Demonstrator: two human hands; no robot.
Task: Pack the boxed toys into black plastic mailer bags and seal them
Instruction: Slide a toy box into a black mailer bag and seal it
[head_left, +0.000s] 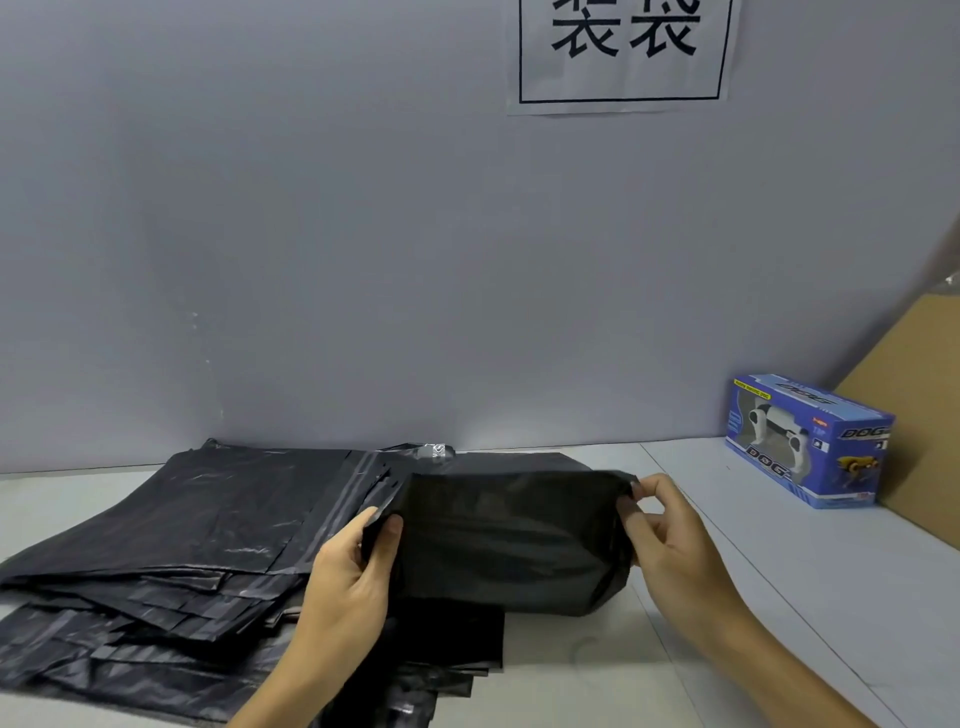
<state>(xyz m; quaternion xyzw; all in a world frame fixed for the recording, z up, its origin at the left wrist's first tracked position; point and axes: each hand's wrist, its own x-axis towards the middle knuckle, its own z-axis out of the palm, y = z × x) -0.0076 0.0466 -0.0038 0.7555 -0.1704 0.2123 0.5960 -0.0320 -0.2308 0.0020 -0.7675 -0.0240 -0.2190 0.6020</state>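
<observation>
Nearest, at 6 o'clock: left hand (349, 564) pinching the left edge of a bulging black plastic mailer bag (511, 540), thumb on top; right hand (670, 530) pinching the bag's top right corner between thumb and fingertips. Bag resting on the pale grey table (779, 597), filled out as if a box sits inside, contents hidden. Step in hand, judged: closing the mouth of a loaded bag. Next move likely calls for folding the flap over and pressing the adhesive strip flat along its length, keeping film taut so no wrinkles catch; strip not visible here. At 8 to 9 o'clock: fanned stack of flat empty black mailer bags (208, 545), too overlapped to count, several at least. At 2 o'clock, well apart from hands: one blue cardboard toy box printed DOG (810, 441), not yet packed, standing against a brown cardboard sheet (919, 395). At 12 o'clock, far: grey wall with one white paper sign (621, 52). Count: two hands, one filled bag, one visible boxed toy
</observation>
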